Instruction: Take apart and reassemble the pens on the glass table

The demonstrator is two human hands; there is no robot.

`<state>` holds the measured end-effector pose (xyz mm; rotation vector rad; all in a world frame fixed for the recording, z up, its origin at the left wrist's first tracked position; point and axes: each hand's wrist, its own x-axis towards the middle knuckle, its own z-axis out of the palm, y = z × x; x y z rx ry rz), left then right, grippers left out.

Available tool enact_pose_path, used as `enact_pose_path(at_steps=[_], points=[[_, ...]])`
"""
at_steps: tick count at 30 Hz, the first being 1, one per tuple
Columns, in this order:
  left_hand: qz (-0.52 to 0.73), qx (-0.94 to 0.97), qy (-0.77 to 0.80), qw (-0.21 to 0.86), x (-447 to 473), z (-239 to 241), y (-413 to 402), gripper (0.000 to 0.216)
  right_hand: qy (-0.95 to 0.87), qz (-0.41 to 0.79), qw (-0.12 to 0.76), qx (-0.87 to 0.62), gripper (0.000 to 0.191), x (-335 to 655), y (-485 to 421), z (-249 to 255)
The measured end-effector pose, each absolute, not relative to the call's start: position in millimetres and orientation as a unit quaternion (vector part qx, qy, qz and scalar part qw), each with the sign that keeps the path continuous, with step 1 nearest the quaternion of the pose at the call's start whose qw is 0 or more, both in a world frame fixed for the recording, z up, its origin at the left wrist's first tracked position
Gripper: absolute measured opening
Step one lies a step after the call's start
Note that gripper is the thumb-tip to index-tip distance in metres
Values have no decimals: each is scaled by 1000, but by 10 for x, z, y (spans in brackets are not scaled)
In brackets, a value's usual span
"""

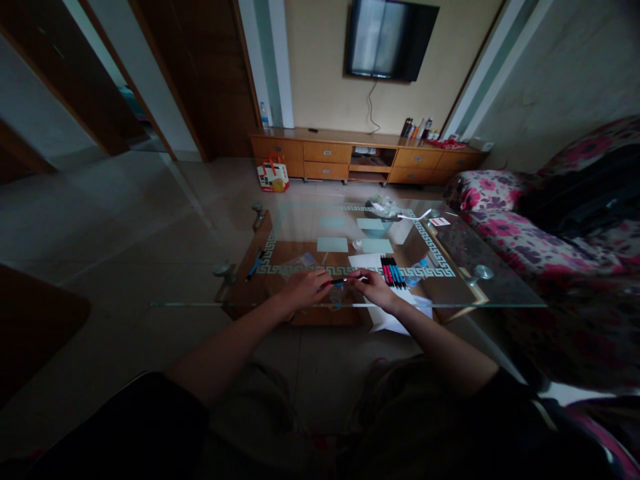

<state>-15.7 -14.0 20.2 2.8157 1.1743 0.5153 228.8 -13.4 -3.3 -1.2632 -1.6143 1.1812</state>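
Observation:
Over the near edge of the glass table, my left hand (306,288) is closed around one end of a dark pen (338,282) with a bit of red showing. The fingers of my right hand (375,291) pinch the pen's other end, near its light-coloured tip; whether a separate cap or part is in them is too small to tell. Just beyond my right hand, several red, black and blue pens (393,272) lie side by side in a row. A lone blue and black pen (255,265) lies at the table's left side.
The glass table (300,230) has a patterned border and a shelf below. A bowl with plastic wrapping (383,207) and a red and white card (440,222) are toward the back right. A flowered sofa (487,193) stands at right, and a wooden TV cabinet (327,153) behind.

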Motion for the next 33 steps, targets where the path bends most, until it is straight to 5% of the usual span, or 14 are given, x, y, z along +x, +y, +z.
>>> enact_pose_path(at_steps=[20, 25, 33], points=[[177, 913, 367, 17, -165, 179, -124, 23, -653, 417, 365, -516, 32, 2321, -128, 20], [181, 908, 377, 16, -192, 160, -111, 26, -718, 259, 361, -536, 27, 2600, -48, 112], [178, 906, 382, 31, -206, 147, -115, 26, -819, 42, 174, -546, 15, 3012, 1, 196]])
